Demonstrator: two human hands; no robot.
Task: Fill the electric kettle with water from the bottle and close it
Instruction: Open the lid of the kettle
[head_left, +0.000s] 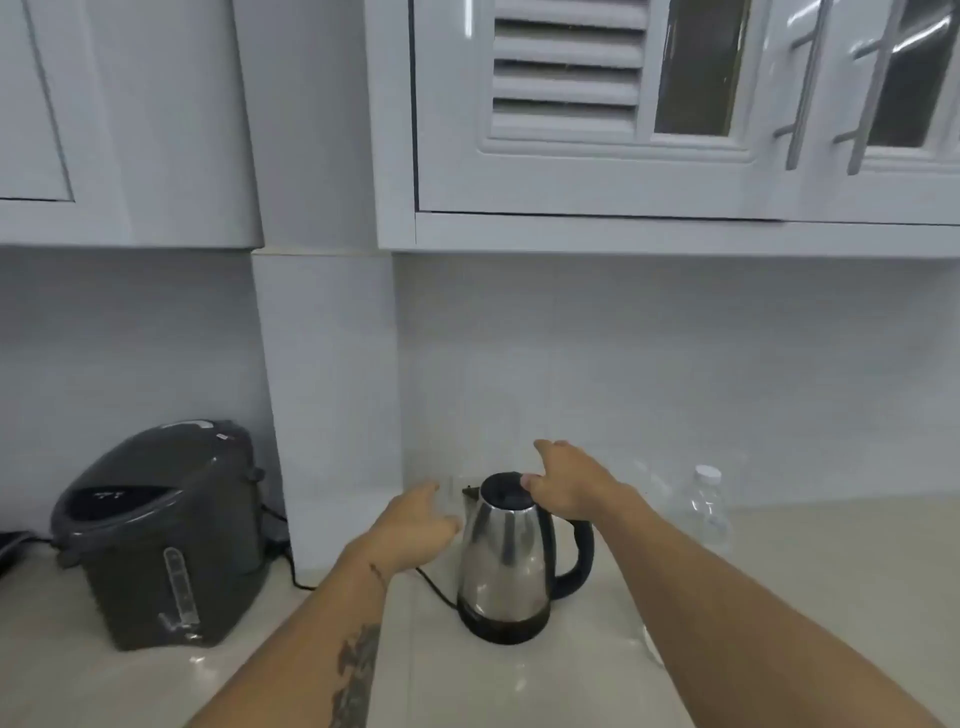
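Observation:
A steel electric kettle (506, 556) with a black lid, black handle and black base stands on the pale counter (727, 597); its lid is down. My right hand (566, 486) rests over the top of the handle, thumb on the lid's edge, fingers spread. My left hand (415, 530) hovers just left of the kettle near the spout, fingers apart, holding nothing. A clear plastic water bottle (704, 506) with a white cap stands upright to the right of the kettle by the wall.
A dark grey thermo pot (161, 535) sits at the left of the counter. A black cord (434, 587) runs from the kettle's base toward the wall pillar. White wall cabinets (597, 156) hang overhead.

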